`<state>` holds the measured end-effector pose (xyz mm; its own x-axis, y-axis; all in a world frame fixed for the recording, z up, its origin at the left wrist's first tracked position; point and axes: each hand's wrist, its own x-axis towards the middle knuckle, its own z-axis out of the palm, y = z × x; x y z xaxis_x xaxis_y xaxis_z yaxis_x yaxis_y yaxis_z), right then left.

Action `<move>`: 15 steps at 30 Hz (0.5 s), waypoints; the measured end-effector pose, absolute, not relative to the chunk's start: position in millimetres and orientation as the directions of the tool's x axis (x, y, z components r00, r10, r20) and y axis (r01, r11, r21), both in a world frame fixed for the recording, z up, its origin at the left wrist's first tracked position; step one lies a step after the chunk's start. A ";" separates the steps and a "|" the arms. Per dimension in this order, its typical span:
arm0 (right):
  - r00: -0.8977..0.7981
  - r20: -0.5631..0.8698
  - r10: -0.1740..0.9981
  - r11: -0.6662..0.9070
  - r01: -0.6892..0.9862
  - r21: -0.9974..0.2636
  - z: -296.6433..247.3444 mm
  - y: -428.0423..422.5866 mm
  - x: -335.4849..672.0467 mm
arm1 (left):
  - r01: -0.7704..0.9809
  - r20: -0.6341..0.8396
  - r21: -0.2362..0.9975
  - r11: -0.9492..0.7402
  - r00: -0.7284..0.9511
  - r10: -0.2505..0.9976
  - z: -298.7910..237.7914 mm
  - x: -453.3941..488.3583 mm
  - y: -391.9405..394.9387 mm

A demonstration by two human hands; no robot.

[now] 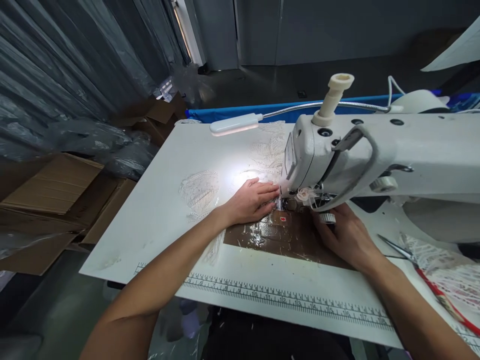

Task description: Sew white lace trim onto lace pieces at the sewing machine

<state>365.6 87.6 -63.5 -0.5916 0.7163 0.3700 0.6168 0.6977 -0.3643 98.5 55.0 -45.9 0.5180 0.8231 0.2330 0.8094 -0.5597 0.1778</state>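
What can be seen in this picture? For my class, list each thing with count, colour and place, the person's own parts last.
Sewing machine: one, white, right side
Lamp: one, white, above the table
Table: one, white, centre
Lace: several pieces, cream-white, left of and behind the left hand
Netted fabric: count unclear, whitish, far right
Brown covering: one, on the table before the needle area
Ruler scale: one, black markings, table's near edge
Red-handled tool: one, metal tip, right
Cardboard boxes: at least two, brown, left
Plastic: count unclear, clear, around the boxes
Left hand: one, left of the needle area
Right hand: one, right of the needle area
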 end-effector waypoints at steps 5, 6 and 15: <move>-0.650 0.360 0.669 0.743 0.599 -0.299 -58.4 84.7 364.5 | 0.846 0.306 0.157 -0.509 0.448 0.840 -46.4 92.9 60.2; -0.667 0.348 0.659 0.752 0.596 -0.282 -57.3 83.4 364.0 | 0.865 0.336 0.147 -0.480 0.413 0.846 -47.1 92.7 60.8; -0.703 0.260 0.662 0.747 0.645 -0.159 -61.8 80.7 369.1 | 0.868 0.210 0.288 -0.404 0.355 0.911 -26.4 71.4 52.9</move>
